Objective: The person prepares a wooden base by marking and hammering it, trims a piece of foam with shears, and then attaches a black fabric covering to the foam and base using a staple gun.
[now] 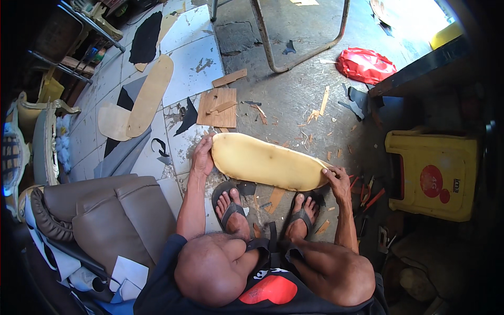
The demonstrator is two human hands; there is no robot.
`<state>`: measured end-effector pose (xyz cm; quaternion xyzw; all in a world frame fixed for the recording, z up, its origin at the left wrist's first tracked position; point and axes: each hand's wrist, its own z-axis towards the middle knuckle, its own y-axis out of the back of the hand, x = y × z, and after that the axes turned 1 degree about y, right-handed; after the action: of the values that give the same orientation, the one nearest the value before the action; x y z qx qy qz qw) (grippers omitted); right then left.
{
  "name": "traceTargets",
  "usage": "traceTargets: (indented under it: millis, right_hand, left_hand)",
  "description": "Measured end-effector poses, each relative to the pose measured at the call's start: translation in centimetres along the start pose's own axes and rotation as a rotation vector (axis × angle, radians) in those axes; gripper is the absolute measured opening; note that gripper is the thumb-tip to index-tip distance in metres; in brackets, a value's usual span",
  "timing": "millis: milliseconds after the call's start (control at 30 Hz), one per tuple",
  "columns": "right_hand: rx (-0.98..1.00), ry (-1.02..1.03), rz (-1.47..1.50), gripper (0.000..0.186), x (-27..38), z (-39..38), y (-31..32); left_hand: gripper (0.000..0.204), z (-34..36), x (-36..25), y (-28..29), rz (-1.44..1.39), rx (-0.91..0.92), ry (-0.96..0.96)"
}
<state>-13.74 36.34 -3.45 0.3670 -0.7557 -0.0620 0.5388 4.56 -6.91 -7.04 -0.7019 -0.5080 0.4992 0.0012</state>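
A long, rounded pad of yellow foam [270,161] is stretched between my two hands, just beyond my sandalled feet. Its left end is gripped by my left hand [202,155], with the fingers wrapped behind the edge. My right hand [337,181] pinches the lower right corner, where a thin layer shows along the rim. The foam's face is towards me, with a few small dark marks on it. What lies behind the pad is hidden.
Rounded tan boards [150,97] and dark fabric scraps lie on the tiles at left. Brown cushions [113,215] sit near left. A yellow plastic stool [433,176] stands at right, close to pliers [367,191]. A metal chair frame [270,58] and red bundle [366,65] are farther off.
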Motion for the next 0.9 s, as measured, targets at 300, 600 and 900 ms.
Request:
traceTargets:
  millis: [300, 600, 900]
  right_hand:
    - [0.009, -0.020, 0.100, 0.046, -0.3, -0.6, 0.1]
    - [0.049, 0.000, 0.064, 0.042, 0.4, -1.2, 0.7]
    - [0.062, 0.016, -0.006, 0.044, -0.3, -1.5, 1.0]
  left_hand:
    - [0.023, 1.4, 0.7, 1.9, 0.098, 0.073, -0.052]
    - [0.012, 1.7, -1.3, 0.5, -0.026, 0.146, 0.011]
    - [0.008, 2.4, -1.7, -0.9, 0.044, 0.094, -0.107]
